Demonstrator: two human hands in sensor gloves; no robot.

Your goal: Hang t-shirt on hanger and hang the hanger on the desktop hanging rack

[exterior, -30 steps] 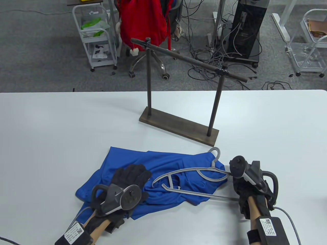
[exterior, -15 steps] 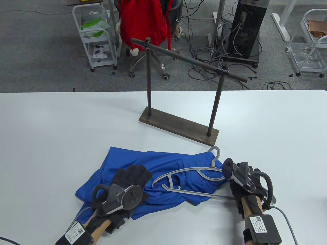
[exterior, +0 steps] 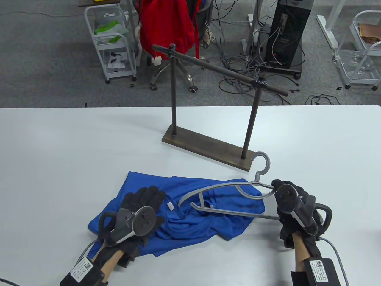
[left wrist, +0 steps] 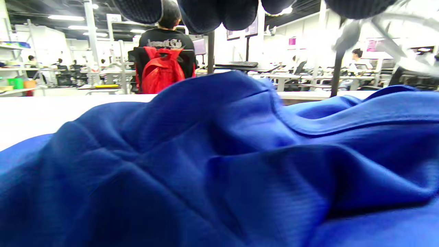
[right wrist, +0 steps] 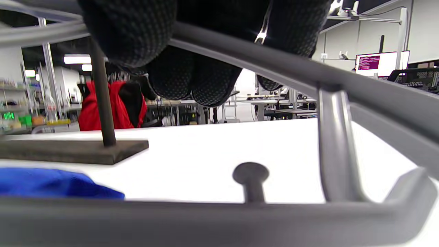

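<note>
— What do you have on the table?
— Your crumpled blue t-shirt (exterior: 190, 214) lies near the front edge. The grey plastic hanger (exterior: 226, 196) is tilted up over its right part, hook (exterior: 263, 164) pointing away from you, near the base of the dark metal desktop hanging rack (exterior: 214, 119), which stands upright just behind.

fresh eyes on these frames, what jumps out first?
The crumpled blue t-shirt near the front edge of the white table, with the left hand resting on it. Next, the grey hanger, tilted up over the shirt's right side and gripped at its right end by the right hand. Behind them stands the dark desktop rack, its bar bare.
</note>
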